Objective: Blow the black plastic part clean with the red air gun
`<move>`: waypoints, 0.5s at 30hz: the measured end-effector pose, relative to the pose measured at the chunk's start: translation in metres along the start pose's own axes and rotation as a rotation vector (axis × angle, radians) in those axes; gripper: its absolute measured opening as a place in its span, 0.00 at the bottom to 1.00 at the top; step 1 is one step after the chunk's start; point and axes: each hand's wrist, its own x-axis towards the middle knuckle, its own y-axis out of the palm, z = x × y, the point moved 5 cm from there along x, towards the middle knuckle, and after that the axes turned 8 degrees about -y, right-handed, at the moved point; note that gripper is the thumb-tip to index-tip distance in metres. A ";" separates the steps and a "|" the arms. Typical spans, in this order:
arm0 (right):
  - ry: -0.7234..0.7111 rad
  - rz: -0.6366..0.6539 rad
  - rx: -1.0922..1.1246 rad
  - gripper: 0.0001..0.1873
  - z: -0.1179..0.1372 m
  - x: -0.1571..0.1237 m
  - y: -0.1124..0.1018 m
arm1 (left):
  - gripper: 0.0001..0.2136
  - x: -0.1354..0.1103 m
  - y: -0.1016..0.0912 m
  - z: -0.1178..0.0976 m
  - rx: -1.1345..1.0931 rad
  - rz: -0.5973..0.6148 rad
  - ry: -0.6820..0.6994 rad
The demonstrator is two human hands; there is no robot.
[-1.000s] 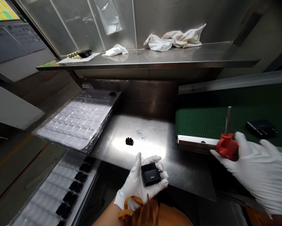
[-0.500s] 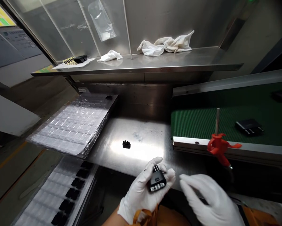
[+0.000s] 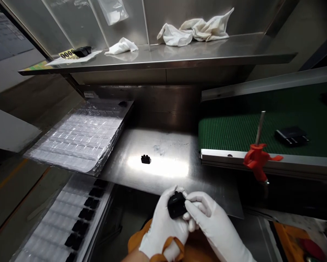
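Counts around the two gloved hands

Two gloved hands, left hand (image 3: 163,225) and right hand (image 3: 209,222), are gripping one black part (image 3: 176,205) between them. One small black piece (image 3: 146,159) is lying just beyond them, one red tool (image 3: 255,157) is hanging off to their right, and one black block (image 3: 291,135) is sitting further right on the belt. Two stacks of clear trays (image 3: 81,136) are lying to their left. Three white cloths (image 3: 196,29) are resting far above.

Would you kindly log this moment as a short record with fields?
left hand: gloved, holds black part
right hand: gloved, fingertips on the same part
steel plate: one small black piece lying alone
trays: clear stack at left; lower tray holds black parts
belt: green, one black part on it
red tool: at belt edge, untouched
shelf: white cloths
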 end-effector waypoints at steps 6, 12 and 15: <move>-0.014 -0.045 -0.055 0.25 -0.003 -0.001 0.000 | 0.08 -0.002 -0.004 -0.004 0.065 -0.077 0.081; 0.032 -0.028 -0.108 0.22 -0.008 0.000 0.000 | 0.12 -0.001 -0.006 -0.004 0.194 -0.027 0.071; 0.042 -0.039 -0.102 0.23 -0.006 0.005 -0.003 | 0.09 0.005 -0.015 -0.007 0.228 -0.054 0.115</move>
